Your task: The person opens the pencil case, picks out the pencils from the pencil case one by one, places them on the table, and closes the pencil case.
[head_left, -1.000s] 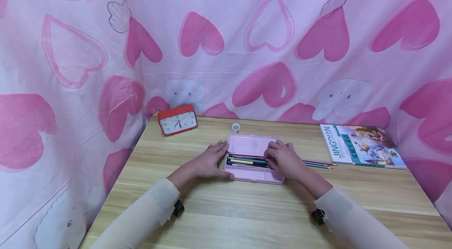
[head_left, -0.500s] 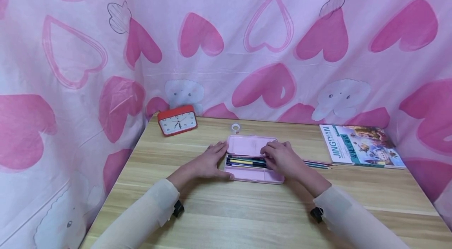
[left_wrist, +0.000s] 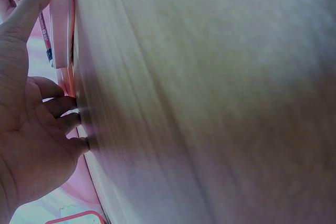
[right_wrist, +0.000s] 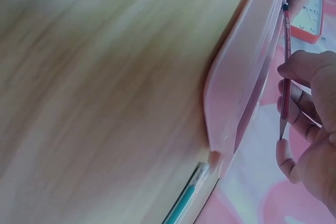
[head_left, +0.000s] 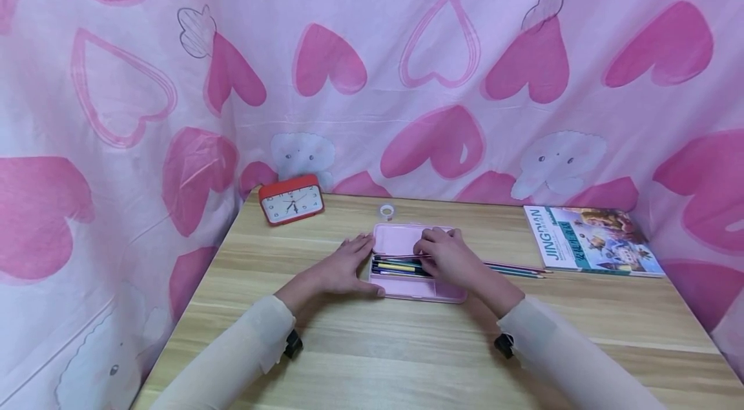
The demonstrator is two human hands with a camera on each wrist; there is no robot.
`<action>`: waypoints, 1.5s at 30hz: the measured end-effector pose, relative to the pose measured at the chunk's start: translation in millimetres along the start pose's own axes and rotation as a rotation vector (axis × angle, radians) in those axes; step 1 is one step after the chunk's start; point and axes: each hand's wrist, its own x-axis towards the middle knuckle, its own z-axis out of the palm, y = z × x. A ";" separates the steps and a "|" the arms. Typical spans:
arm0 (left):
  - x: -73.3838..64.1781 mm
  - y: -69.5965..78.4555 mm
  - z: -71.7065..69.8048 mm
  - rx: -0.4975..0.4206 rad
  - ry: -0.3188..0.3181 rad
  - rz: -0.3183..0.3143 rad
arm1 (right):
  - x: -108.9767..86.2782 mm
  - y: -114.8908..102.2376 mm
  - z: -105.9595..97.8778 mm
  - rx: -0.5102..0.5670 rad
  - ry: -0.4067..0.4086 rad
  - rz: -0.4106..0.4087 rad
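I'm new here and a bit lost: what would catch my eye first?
Probably the pink heart-patterned cloth hanging behind the wood-grain table. Next comes the red rectangular clock near the far left corner, then the open pink pencil case mid-table, holding slim pencils.

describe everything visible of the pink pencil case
The pencil case is pale pink, seemingly plastic, lying open on the table, its lid folded back on the far side. Pencils or pens lie lengthwise behind its front section, which has a divider. The left hand rests against its left end; the right hand holds a red pencil over it.
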 end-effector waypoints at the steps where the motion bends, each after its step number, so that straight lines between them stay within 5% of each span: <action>1: -0.3 -0.1 0.0 -0.002 -0.001 0.000 | 1.6 -1.1 0.8 -0.005 -0.002 -0.001; 24: 0.8 -1.4 -0.5 0.019 0.003 0.010 | 14.4 -12.7 5.9 -0.048 -0.009 0.014; 39: 0.5 0.1 -0.9 0.021 0.001 0.000 | 5.1 -0.4 -4.9 -0.005 0.068 -0.011; 45: 0.6 -0.3 -0.2 0.012 -0.001 -0.001 | -3.7 9.0 -11.7 0.043 0.052 0.054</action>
